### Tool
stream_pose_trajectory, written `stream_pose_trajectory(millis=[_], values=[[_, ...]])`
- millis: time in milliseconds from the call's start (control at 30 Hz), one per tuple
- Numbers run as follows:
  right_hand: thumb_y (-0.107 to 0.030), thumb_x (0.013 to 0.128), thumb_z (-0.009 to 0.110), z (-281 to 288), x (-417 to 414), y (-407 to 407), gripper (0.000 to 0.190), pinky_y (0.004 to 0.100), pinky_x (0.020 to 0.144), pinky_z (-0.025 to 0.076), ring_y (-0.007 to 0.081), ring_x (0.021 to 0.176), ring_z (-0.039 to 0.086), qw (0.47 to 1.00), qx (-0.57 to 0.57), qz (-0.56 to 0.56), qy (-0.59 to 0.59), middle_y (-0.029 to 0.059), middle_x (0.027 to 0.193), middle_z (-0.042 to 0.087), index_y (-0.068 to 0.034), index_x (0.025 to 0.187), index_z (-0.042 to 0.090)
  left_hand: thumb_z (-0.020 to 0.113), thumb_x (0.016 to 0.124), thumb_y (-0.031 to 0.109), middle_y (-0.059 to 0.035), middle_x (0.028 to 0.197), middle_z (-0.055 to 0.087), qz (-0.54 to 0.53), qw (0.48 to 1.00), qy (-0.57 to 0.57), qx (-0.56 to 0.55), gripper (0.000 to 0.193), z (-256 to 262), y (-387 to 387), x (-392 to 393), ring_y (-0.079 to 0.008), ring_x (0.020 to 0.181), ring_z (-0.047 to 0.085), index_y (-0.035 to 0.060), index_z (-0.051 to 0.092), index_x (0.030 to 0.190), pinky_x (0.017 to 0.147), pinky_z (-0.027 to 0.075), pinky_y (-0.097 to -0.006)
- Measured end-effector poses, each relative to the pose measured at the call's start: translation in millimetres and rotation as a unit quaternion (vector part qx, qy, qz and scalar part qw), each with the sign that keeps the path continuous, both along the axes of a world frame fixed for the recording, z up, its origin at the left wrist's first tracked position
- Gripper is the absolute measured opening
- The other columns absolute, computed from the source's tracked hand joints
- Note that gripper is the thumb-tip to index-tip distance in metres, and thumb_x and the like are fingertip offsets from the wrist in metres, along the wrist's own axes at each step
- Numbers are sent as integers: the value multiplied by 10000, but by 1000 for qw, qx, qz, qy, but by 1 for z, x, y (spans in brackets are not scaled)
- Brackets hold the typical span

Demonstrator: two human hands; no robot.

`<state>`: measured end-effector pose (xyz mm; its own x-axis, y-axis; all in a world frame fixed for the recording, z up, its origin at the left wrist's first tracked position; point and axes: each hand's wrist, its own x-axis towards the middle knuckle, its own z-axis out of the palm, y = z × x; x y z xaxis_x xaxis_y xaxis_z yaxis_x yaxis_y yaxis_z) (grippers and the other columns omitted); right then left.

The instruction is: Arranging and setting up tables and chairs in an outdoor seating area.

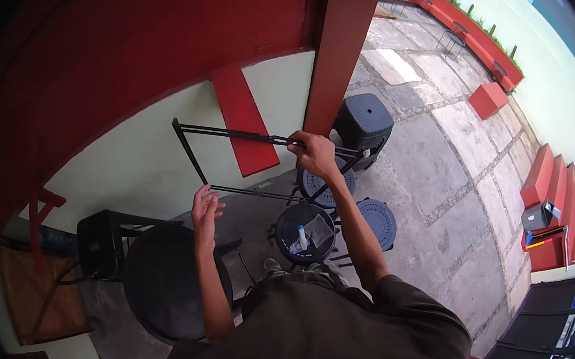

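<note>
My right hand (pixel 314 153) grips the upper bar of a thin black metal frame (pixel 191 153), with the fingers wrapped around it. The frame hangs in front of me, four-sided and slanted, with paired rods along its top and bottom. My left hand (pixel 205 215) is raised at its lower left corner, fingers apart; whether a fingertip touches the metal I cannot tell. Below the frame stands a round black stool (pixel 288 221). On its seat lie a small white bottle (pixel 303 239) with a blue cap and a dark, thin sheet (pixel 320 229).
A round black tabletop (pixel 167 277) sits beneath my left forearm. Perforated round stools (pixel 380 223) and a tall dark plastic stool (pixel 369 114) stand to the right. A red board (pixel 248 128) juts from the wall, near a red post (pixel 337 53). Stone paving (pixel 415 166) extends beyond.
</note>
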<state>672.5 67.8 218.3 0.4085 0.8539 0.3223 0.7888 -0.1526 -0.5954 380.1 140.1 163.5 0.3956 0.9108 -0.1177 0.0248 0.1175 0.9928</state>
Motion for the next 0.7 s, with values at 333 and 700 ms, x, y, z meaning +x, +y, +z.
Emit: stream_pose_trajectory(millis=[333, 700], values=[[-229, 695, 700, 3, -52, -97, 219, 355, 643, 438, 252, 735, 641, 999, 18, -8, -27, 54, 782, 677, -103, 875, 689, 463, 947, 307, -126, 1249, 545, -25, 976, -213, -23, 463, 18, -4, 31, -200, 1074, 511, 35, 431, 1320, 904, 388, -362], [-140, 635, 727, 41, -59, -237, 257, 334, 649, 388, 265, 657, 569, 993, 116, 19, 23, 84, 725, 627, -34, 865, 679, 450, 964, 188, -172, 994, 618, -106, 940, -311, 96, 245, 98, -134, 12, -226, 834, 623, -17, 534, 1069, 729, 514, -331]])
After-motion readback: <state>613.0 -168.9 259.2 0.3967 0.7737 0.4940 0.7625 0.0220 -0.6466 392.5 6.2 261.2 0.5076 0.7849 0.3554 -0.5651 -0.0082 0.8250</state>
